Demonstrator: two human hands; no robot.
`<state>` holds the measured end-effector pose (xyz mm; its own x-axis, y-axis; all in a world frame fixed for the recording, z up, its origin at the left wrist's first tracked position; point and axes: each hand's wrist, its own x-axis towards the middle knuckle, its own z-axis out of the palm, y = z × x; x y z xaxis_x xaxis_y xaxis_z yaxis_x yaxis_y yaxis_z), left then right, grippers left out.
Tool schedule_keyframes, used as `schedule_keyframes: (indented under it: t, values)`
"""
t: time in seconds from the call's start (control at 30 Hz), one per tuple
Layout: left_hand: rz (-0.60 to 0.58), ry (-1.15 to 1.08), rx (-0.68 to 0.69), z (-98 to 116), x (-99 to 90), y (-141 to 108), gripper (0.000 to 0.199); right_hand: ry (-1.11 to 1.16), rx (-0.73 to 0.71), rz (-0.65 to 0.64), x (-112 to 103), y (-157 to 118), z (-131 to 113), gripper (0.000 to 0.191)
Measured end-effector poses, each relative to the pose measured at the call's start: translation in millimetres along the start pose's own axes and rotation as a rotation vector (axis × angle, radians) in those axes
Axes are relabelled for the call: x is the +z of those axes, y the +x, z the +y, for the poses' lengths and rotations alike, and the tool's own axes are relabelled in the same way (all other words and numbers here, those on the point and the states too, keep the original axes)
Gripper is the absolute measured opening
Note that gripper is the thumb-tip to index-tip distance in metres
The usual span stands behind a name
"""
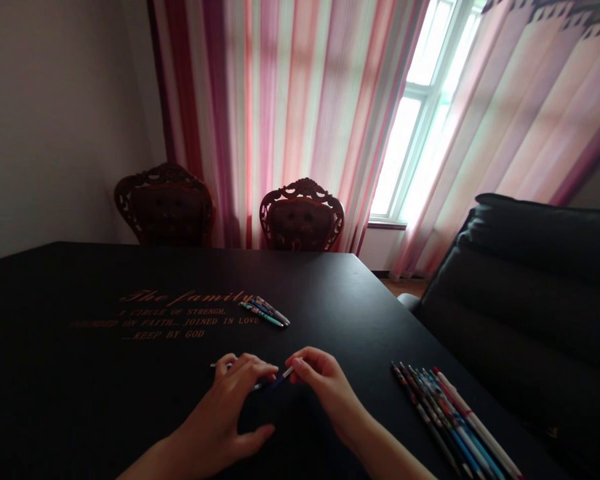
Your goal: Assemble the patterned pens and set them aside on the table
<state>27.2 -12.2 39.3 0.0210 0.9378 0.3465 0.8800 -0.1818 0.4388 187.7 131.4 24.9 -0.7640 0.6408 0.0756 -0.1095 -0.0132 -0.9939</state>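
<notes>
My left hand [243,383] is palm down over the black table, fingers bent over a slim pen [258,386] and thumb held apart. Most of that pen is hidden beneath the fingers; a thin end pokes out on their left. Between the thumb and forefinger of my right hand [323,377] is a thin pen piece [286,373], pale at the pinched end and dark blue toward the left hand. Whether the two pieces touch is too small to tell. Just beyond both hands lies a small group of patterned pens [266,311].
Several pens [450,420] lie side by side at the right of the black table [330,287], near its edge. Gold lettering [187,313] marks the tabletop. Two carved chairs [303,223] stand behind, and a black armchair [535,287] is on the right, beyond the table edge.
</notes>
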Motion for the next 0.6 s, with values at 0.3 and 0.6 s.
schedule_keyframes:
  t: [0.3,0.6]
  values:
    - [0.128,0.000,-0.155,-11,6.6,3,0.019,-0.276,-0.139,0.031,-11,1,-7,0.021]
    - [0.038,-0.008,-0.179,-17,3.1,-1,0.017,-0.528,-0.116,-0.057,-75,12,-27,0.022]
